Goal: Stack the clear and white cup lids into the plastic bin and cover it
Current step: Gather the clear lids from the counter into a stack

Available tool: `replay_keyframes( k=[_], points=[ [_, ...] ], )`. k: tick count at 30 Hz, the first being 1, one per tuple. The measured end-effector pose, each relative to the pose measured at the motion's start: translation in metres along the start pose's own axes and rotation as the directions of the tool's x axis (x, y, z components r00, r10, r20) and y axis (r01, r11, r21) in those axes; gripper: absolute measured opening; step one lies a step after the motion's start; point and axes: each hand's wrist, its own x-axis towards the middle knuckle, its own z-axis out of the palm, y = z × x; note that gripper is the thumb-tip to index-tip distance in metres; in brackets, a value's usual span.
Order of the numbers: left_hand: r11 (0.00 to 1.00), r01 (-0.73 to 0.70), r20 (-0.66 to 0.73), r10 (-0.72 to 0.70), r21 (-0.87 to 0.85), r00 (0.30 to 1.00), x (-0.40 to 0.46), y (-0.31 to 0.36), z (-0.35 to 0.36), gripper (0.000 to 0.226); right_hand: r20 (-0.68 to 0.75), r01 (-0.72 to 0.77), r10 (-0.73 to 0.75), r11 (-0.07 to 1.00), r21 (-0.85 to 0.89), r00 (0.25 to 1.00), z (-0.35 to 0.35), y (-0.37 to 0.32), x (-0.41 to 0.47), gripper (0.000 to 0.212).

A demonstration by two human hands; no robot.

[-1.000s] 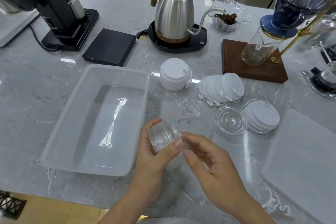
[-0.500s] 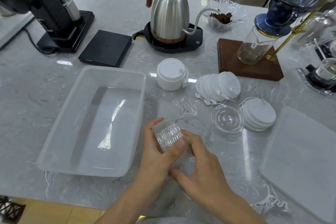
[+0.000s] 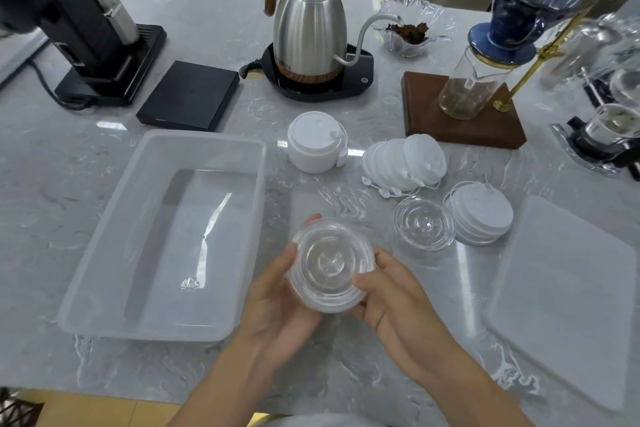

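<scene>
Step in hand: we hold the clear stack (image 3: 330,265) above the counter, just right of the bin (image 3: 162,232), flat face toward us. Left hand (image 3: 277,302) cups it from 8 o'clock, fingers curled round the rim; right hand (image 3: 388,291) grips it at 4 o'clock, thumb on the edge. Bin holds nothing yet. Next we likely swing the stack toward 9 o'clock and set it down inside. One clear lid (image 3: 423,227), white lids (image 3: 403,163) and the cover (image 3: 568,291) wait at 2–3 o'clock. Versus a second ago: stack was edge-on in the left hand alone; now turned face-up, both hands on it.
</scene>
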Motion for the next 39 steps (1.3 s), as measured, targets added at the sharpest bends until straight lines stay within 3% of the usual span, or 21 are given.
replay_keyframes(
  k=[3, 6, 7, 9, 10, 11, 13, 15, 17, 18, 20, 22, 25, 30, 32, 35, 39],
  points=[
    [0.987, 0.068, 0.115, -0.052, -0.144, 0.992, 0.002, -0.001, -0.002, 0.093, 0.025, -0.028, 0.027, 0.998, 0.055, 0.999, -0.001, -0.002, 0.000, 0.045],
    [0.985, 0.121, 0.176, -0.098, -0.125, 0.979, 0.003, -0.003, -0.002, 0.100, 0.010, 0.005, -0.003, 0.977, -0.213, 1.000, 0.003, -0.004, -0.002, 0.024],
    [0.981, 0.144, 0.209, -0.115, -0.130, 0.971, 0.004, -0.005, -0.004, 0.102, -0.015, 0.039, -0.049, 0.915, -0.402, 0.999, 0.003, -0.004, -0.003, 0.026],
    [0.974, 0.176, 0.261, -0.135, -0.142, 0.956, 0.005, -0.006, -0.009, 0.102, -0.035, 0.084, -0.176, 0.621, -0.779, 0.984, 0.003, -0.003, -0.005, 0.039],
    [0.973, 0.183, 0.271, -0.140, -0.142, 0.952, 0.006, -0.007, -0.011, 0.101, -0.011, 0.097, -0.231, 0.448, -0.889, 0.973, 0.001, -0.001, -0.005, 0.048],
    [0.973, 0.188, 0.270, -0.146, -0.137, 0.952, 0.007, -0.007, -0.014, 0.101, 0.014, 0.110, -0.264, 0.353, -0.929, 0.964, 0.000, 0.001, -0.006, 0.056],
    [0.971, 0.204, 0.272, -0.163, -0.128, 0.948, 0.010, -0.008, -0.019, 0.104, 0.029, 0.129, -0.283, 0.342, -0.931, 0.959, -0.005, 0.004, -0.007, 0.066],
    [0.969, 0.213, 0.310, -0.166, -0.125, 0.936, 0.011, -0.007, -0.022, 0.103, -0.010, 0.145, -0.333, 0.437, -0.888, 0.943, -0.012, -0.002, -0.004, 0.072],
    [0.970, 0.212, 0.307, -0.166, -0.123, 0.937, 0.011, -0.006, -0.022, 0.098, -0.099, 0.167, -0.442, 0.524, -0.835, 0.892, -0.029, -0.016, 0.003, 0.063],
    [0.970, 0.209, 0.281, -0.168, -0.123, 0.945, 0.010, -0.006, -0.022, 0.097, -0.125, 0.164, -0.515, 0.480, -0.862, 0.848, -0.041, -0.025, 0.009, 0.059],
    [0.968, 0.207, 0.228, -0.171, -0.144, 0.959, 0.009, -0.006, -0.021, 0.093, -0.083, 0.061, -0.604, 0.213, -0.975, 0.792, -0.065, -0.040, 0.024, 0.061],
    [0.962, 0.219, 0.196, -0.186, -0.166, 0.963, 0.008, -0.006, -0.019, 0.092, -0.054, -0.101, -0.539, -0.057, -0.993, 0.841, -0.082, -0.047, 0.037, 0.076],
    [0.952, 0.243, 0.170, -0.212, -0.187, 0.962, 0.007, -0.008, -0.014, 0.090, -0.063, -0.184, -0.461, -0.224, -0.957, 0.885, -0.094, -0.043, 0.050, 0.093],
    [0.942, 0.233, 0.136, -0.205, -0.240, 0.969, 0.007, -0.008, -0.011, 0.086, -0.059, -0.168, -0.480, -0.189, -0.967, 0.875, -0.090, -0.046, 0.045, 0.093],
    [0.942, 0.234, 0.123, -0.210, -0.239, 0.970, 0.008, -0.008, -0.010, 0.084, -0.044, -0.074, -0.511, -0.037, -0.997, 0.858, -0.083, -0.053, 0.032, 0.091],
    [0.948, 0.215, 0.080, -0.202, -0.236, 0.976, 0.012, -0.012, -0.007, 0.087, 0.039, 0.183, -0.496, 0.246, -0.952, 0.867, -0.061, -0.069, 0.005, 0.089],
    [0.960, 0.211, 0.044, -0.207, -0.183, 0.977, 0.015, -0.013, -0.007, 0.101, 0.239, 0.353, -0.418, 0.220, -0.909, 0.877, -0.020, -0.070, -0.016, 0.090]
  ],
)
